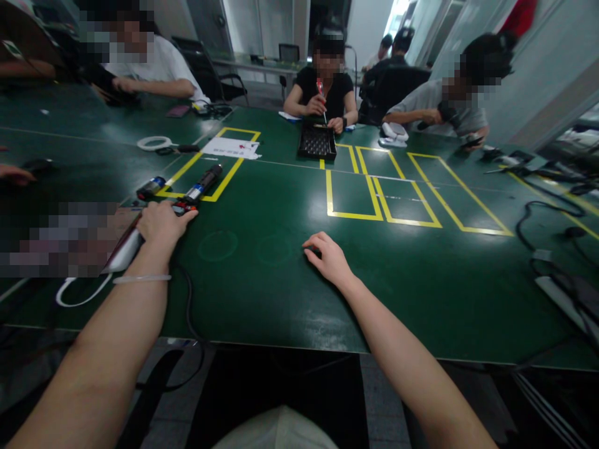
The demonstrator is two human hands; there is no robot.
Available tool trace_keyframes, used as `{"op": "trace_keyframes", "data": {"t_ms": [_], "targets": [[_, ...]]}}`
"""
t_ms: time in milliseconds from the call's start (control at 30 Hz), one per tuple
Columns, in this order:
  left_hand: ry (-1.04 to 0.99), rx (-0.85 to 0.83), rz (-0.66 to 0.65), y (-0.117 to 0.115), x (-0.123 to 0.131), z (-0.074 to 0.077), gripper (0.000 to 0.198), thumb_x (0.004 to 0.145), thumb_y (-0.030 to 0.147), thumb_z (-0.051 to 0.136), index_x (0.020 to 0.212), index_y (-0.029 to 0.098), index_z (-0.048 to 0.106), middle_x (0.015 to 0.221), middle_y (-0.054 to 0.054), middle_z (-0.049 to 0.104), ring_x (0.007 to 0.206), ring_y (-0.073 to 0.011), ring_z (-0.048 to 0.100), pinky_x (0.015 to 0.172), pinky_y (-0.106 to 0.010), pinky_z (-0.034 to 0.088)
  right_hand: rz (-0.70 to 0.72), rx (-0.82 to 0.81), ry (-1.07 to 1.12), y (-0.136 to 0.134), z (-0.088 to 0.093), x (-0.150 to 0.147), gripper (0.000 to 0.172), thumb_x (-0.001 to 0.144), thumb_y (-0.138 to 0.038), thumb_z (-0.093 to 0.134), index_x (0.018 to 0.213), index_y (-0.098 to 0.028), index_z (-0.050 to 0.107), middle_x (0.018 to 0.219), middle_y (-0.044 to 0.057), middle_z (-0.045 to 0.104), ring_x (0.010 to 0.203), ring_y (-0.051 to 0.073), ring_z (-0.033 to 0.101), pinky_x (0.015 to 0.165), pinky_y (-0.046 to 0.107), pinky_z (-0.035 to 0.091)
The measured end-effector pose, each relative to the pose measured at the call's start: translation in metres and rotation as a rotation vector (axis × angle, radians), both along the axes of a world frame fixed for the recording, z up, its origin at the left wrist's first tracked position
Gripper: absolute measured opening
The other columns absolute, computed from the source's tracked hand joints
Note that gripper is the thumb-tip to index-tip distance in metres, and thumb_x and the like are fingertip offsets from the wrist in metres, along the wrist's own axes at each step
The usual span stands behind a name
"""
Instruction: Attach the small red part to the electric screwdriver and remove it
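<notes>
The left grip (pixel 163 223) lies palm-down at the near end of a dark tool (pixel 202 184), thumb out to the side; its fingertips are hidden, so whether it has hold of anything I cannot tell. The step in hand looks like a reach to the tool; a secure hold would call for fingers wrapped round its body. The right grip (pixel 325 257), half curled with thumb and finger parted, looks empty above the surface (pixel 271 299). A canister (pixel 150 188) lies beside the tool.
</notes>
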State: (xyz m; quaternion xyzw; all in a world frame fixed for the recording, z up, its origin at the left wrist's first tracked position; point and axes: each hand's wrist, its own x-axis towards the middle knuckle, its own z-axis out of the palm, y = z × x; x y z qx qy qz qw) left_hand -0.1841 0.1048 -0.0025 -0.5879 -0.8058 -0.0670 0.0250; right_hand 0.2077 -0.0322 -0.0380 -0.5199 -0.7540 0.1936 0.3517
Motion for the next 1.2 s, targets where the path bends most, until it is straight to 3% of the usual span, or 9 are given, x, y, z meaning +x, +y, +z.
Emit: {"op": "trace_keyframes", "data": {"t_ms": [200, 400, 667, 867, 967, 1033, 1133, 1200], "targets": [[0.152, 0.155, -0.128, -0.01, 0.008, 0.001, 0.075, 0.093, 0.07, 0.037, 0.139, 0.01, 0.048, 0.136, -0.019, 0.045, 0.118, -0.0342, 0.045, 0.091, -0.041, 0.044, 0.007, 0.0, -0.006, 0.0, -0.001, 0.0, 0.013, 0.093, -0.022, 0.057, 0.1, -0.022, 0.067, 0.106, 0.006, 0.062, 0.093, 0.019, 0.062, 0.083, 0.032, 0.05], [0.197, 0.205, -0.27, -0.007, 0.015, 0.003, 0.042, 0.097, 0.044, 0.049, 0.121, 0.011, 0.059, 0.137, -0.018, 0.047, 0.119, -0.0334, 0.042, 0.093, -0.041, 0.039, 0.012, 0.005, -0.028, 0.001, -0.002, 0.0, 0.014, 0.093, -0.023, 0.056, 0.101, -0.021, 0.067, 0.106, 0.007, 0.062, 0.095, 0.019, 0.062, 0.084, 0.031, 0.05], [0.168, 0.266, -0.302, 0.001, 0.01, -0.006, 0.044, 0.099, 0.034, 0.04, 0.125, 0.003, 0.056, 0.14, -0.02, 0.047, 0.121, -0.0331, 0.039, 0.098, -0.045, 0.032, 0.012, -0.008, -0.039, 0.001, -0.002, -0.001, 0.014, 0.093, -0.022, 0.056, 0.101, -0.021, 0.068, 0.107, 0.007, 0.062, 0.094, 0.019, 0.062, 0.082, 0.031, 0.049], [0.069, 0.399, -0.313, 0.001, 0.013, -0.005, 0.037, 0.099, 0.032, 0.044, 0.12, 0.007, 0.059, 0.141, -0.016, 0.049, 0.123, -0.0306, 0.04, 0.103, -0.046, 0.031, 0.015, -0.005, -0.05, 0.002, -0.003, -0.001, 0.014, 0.093, -0.023, 0.056, 0.101, -0.022, 0.068, 0.107, 0.006, 0.062, 0.094, 0.019, 0.062, 0.083, 0.031, 0.049], [-0.08, 0.458, -0.357, 0.001, 0.02, -0.001, 0.034, 0.098, 0.033, 0.046, 0.118, 0.009, 0.061, 0.134, -0.014, 0.055, 0.119, -0.0271, 0.046, 0.104, -0.043, 0.034, 0.014, -0.004, -0.039, 0.002, -0.003, -0.001, 0.014, 0.093, -0.022, 0.056, 0.101, -0.022, 0.068, 0.107, 0.007, 0.062, 0.094, 0.019, 0.062, 0.084, 0.032, 0.049], [-0.308, 0.426, -0.404, -0.001, 0.031, 0.003, 0.032, 0.099, 0.032, 0.046, 0.118, 0.01, 0.06, 0.121, -0.012, 0.062, 0.108, -0.0226, 0.053, 0.1, -0.04, 0.04, 0.015, -0.005, -0.027, 0.002, -0.002, -0.001, 0.014, 0.093, -0.023, 0.056, 0.101, -0.022, 0.068, 0.107, 0.007, 0.062, 0.093, 0.019, 0.062, 0.083, 0.032, 0.049], [-0.8, 0.247, -0.514, -0.013, 0.062, 0.011, 0.031, 0.098, 0.031, 0.046, 0.115, 0.009, 0.06, 0.099, -0.009, 0.067, 0.088, -0.017, 0.061, 0.09, -0.035, 0.048, 0.025, -0.005, 0.011, 0.002, -0.002, -0.002, 0.015, 0.093, -0.023, 0.055, 0.101, -0.021, 0.068, 0.106, 0.007, 0.062, 0.091, 0.018, 0.062, 0.081, 0.031, 0.049], [-1.036, 0.116, -0.591, -0.027, 0.091, 0.017, 0.033, 0.095, 0.034, 0.051, 0.115, 0.01, 0.062, 0.095, -0.008, 0.067, 0.085, -0.0167, 0.062, 0.084, -0.033, 0.05, 0.032, -0.008, 0.067, 0.002, -0.003, -0.002, 0.015, 0.092, -0.024, 0.056, 0.1, -0.02, 0.068, 0.104, 0.007, 0.062, 0.087, 0.017, 0.061, 0.078, 0.031, 0.049]]}}
